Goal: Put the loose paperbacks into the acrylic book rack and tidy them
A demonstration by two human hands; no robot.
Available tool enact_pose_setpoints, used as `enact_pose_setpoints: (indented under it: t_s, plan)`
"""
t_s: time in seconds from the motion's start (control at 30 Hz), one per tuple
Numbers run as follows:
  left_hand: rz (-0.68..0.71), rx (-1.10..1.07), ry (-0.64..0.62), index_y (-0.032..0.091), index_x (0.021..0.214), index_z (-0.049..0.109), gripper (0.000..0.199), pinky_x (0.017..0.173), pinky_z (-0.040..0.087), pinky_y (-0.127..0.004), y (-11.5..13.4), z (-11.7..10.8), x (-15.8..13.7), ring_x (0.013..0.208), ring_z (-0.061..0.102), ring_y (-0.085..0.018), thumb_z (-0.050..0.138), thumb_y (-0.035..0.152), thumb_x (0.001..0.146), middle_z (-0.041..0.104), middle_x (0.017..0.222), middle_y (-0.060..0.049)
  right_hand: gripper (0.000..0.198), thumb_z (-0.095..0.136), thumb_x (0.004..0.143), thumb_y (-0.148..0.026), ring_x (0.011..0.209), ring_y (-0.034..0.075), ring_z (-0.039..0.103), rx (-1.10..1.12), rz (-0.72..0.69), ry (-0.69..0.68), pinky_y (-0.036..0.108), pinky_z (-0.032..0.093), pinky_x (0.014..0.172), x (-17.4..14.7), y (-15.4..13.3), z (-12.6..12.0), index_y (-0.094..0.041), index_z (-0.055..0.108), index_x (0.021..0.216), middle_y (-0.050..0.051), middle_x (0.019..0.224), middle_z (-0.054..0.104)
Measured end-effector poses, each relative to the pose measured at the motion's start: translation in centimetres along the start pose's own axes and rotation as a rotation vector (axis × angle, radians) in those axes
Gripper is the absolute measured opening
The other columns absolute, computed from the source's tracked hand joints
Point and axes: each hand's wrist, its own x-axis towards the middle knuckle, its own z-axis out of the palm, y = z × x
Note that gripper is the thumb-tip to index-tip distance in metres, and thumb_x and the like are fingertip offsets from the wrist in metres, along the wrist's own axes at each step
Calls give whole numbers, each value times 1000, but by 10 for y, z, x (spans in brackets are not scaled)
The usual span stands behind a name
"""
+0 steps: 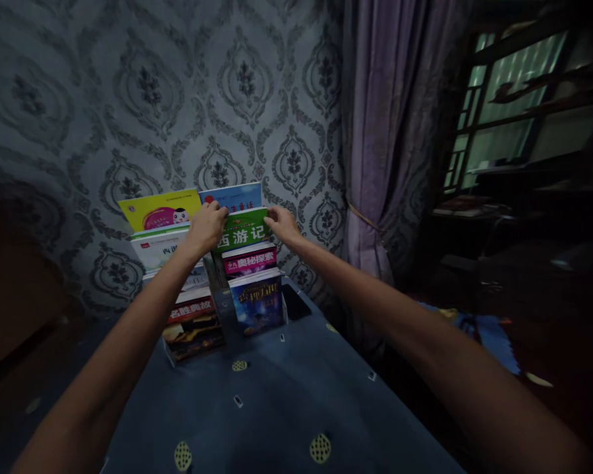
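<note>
A green book point(243, 230) with white characters stands in the right-hand row of books. My left hand point(207, 227) has its fingers curled over the book's top left corner, while my right hand point(282, 224) pinches the top right corner. Behind it rises a light blue book point(237, 196). In front, lower down, are a magenta book point(250, 261) and a dark blue book point(257, 306). The left-hand row holds a yellow book point(161, 209) at the back, a white book point(153, 247), and a red and dark book point(192, 329) in front, partly hidden by my left forearm.
Both rows stand on a table with a dark blue patterned cloth point(277, 401). A dark flat object point(296, 301) lies right of the books. Patterned wallpaper point(148, 85) is behind, with a tied purple curtain point(375, 151) and a window point(514, 92) to the right.
</note>
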Motion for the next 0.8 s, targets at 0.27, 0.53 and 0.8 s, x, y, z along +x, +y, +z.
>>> enact_pose_setpoints:
  t_s: [0.27, 0.53, 0.8]
  plan:
    - [-29, 7, 29, 19, 99, 76, 25, 85, 46, -40, 4, -3, -1, 98, 57, -28, 51, 25, 94, 63, 99, -11, 17, 57, 80, -23, 86, 23, 66, -55, -8, -40, 45, 54, 91, -3, -2, -3, -20, 64, 96, 5, 91, 72]
    - [-24, -56, -31, 15, 120, 68, 34, 102, 42, -52, 11, -19, -6, 118, 53, -34, 45, 17, 94, 61, 118, -16, 27, 55, 83, -24, 93, 28, 70, -45, 19, -52, 48, 55, 93, -10, -8, -9, -16, 65, 106, 11, 99, 75]
    - [-261, -761, 283, 25, 148, 38, 57, 120, 34, -49, 46, 16, -100, 140, 44, -25, 44, 16, 92, 47, 149, -10, 44, 52, 91, -41, 124, 28, 63, 112, 117, 11, 48, 46, 111, -74, 16, 5, -18, 65, 126, 13, 130, 69]
